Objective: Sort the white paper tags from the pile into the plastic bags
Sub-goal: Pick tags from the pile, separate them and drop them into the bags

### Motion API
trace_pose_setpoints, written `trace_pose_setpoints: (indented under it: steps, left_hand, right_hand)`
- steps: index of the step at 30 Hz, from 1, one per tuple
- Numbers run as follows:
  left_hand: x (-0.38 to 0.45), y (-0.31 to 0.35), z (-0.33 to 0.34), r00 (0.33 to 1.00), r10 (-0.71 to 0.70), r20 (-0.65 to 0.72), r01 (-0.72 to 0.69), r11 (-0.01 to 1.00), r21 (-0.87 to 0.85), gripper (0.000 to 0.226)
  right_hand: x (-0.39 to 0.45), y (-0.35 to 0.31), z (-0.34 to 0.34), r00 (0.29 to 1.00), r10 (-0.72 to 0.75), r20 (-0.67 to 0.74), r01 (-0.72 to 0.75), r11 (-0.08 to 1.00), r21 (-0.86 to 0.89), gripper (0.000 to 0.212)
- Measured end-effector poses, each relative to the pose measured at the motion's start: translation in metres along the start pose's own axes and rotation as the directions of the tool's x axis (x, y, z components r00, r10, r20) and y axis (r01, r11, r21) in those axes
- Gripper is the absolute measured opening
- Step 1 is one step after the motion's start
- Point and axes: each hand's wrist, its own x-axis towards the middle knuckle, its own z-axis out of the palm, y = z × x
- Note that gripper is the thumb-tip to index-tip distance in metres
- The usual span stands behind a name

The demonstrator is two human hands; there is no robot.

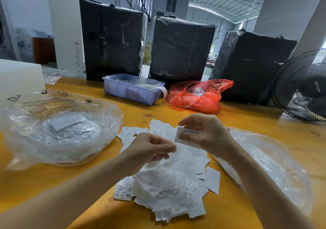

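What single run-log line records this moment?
stage: sorting | right hand: pinches tag | left hand: pinching above pile, contents unclear | bags: left bag, right bag

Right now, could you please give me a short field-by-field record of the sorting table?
surface: yellow table
pile: white paper tags, loose, centre
left hand: pinching a tag over the pile
right hand: holding one tag
left bag: clear, holds tags
right bag: clear, contents unclear
behind: purple bin, red bag, fan
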Motion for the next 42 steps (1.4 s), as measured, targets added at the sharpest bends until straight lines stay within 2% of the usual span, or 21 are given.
trace_pose_setpoints:
  steps: [7,13,19,28,34,42]
  left_hand:
    - [0.0002,-0.0001,-0.0006,1.0,0.0,-0.002,0.0,1.0,-0.013,0.014]
    - [0.0006,-0.0012,0.0,1.0,0.003,0.008,-0.003,1.0,-0.009,0.009]
    - [0.001,-0.0011,-0.0004,1.0,0.004,0.001,-0.004,1.0,-0.009,0.014]
    - [0.0013,-0.0019,-0.0007,1.0,-0.002,-0.012,0.002,1.0,0.007,0.016]
    - [0.0015,-0.0027,-0.0003,1.0,-0.005,-0.021,0.006,1.0,0.025,0.014]
    - [0.0005,-0.0026,-0.0004,1.0,0.009,0.0,-0.009,1.0,0.015,0.008]
  right_hand:
    - [-0.0003,0.0007,0.0009,0.999,-0.018,0.034,0.019,0.999,-0.028,0.028]
    - [0.0012,0.0051,0.0043,0.999,-0.041,-0.001,0.041,0.996,-0.082,0.026]
    - [0.0004,0.0055,0.0045,0.999,-0.049,0.004,0.05,0.995,-0.088,0.026]
    - [-0.0002,0.006,0.005,0.998,-0.006,0.063,0.013,0.995,-0.098,0.024]
    - [0.0004,0.0041,0.0017,1.0,-0.003,0.015,0.004,0.999,-0.054,0.026]
    - [-0.0008,0.004,0.006,0.998,0.018,0.064,-0.014,0.997,-0.069,0.024]
